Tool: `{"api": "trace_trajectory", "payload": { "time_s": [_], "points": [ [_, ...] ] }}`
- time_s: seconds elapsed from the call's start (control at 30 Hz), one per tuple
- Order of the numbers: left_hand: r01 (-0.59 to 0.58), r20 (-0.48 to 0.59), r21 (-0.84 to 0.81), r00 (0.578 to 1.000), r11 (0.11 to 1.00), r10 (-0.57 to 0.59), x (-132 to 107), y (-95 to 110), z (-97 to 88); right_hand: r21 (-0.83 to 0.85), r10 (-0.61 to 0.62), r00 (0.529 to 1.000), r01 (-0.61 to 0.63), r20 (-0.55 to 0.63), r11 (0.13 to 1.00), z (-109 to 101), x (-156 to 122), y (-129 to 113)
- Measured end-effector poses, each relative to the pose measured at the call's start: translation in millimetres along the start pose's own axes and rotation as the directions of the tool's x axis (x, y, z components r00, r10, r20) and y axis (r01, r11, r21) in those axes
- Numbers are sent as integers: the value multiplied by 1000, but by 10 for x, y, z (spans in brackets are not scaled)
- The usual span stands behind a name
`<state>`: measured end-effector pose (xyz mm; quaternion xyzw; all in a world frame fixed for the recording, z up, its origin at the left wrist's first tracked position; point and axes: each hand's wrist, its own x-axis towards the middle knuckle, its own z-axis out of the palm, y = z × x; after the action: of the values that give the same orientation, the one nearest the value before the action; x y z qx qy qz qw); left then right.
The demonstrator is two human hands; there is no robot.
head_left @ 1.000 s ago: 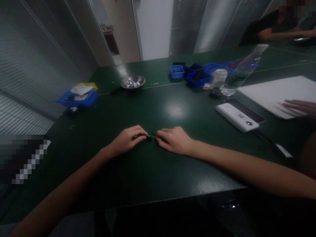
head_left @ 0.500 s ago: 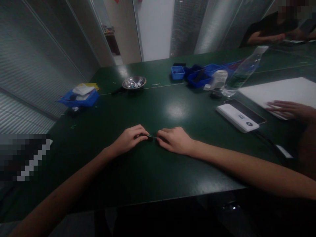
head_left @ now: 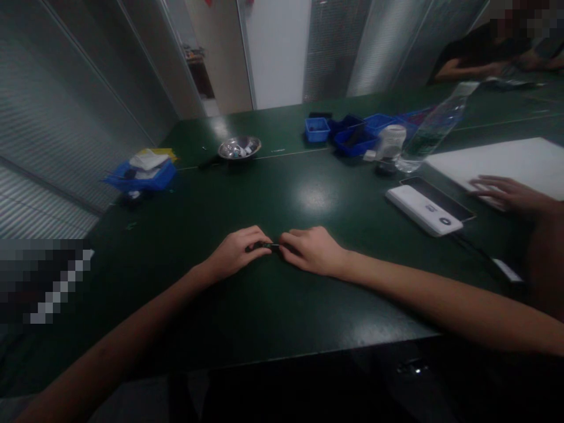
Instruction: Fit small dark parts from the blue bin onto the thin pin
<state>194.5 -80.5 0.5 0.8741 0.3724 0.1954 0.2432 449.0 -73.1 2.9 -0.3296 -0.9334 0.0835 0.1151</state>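
Observation:
Over the green table (head_left: 282,311), my left hand (head_left: 240,249) pinches a small dark piece (head_left: 265,244) with a hint of green between thumb and fingers. My right hand (head_left: 315,249) rests closed on the tabletop, its fingers curled round a thin metal-shafted tool (head_left: 275,245). Only a short bit of the shaft shows, in the narrow gap between the hands, pointing at the dark piece. Its handle is hidden in my right fist. Whether shaft and piece touch is too small and blurred to tell.
Further back lie a metal bowl (head_left: 240,148) with small parts, a blue tray (head_left: 152,179) and several blue bins (head_left: 317,130). At right are a tilted plastic bottle (head_left: 434,135), a white power bank (head_left: 423,210), a phone (head_left: 440,198) and another person's hand (head_left: 511,191) by a white board (head_left: 520,161).
My left hand has moved slightly to the right with the dark piece, narrowing the gap to my right hand, which has stayed put. The neighbour's hand has shifted a little left.

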Motion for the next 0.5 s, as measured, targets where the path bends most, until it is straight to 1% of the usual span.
{"api": "trace_trajectory", "payload": {
  "time_s": [0.5],
  "points": [
    [-23, -42, 25, 999, 999, 24, 12, 45, 52, 10, 12, 1000, -12, 23, 1000, -15, -1, -16]
  ]
}}
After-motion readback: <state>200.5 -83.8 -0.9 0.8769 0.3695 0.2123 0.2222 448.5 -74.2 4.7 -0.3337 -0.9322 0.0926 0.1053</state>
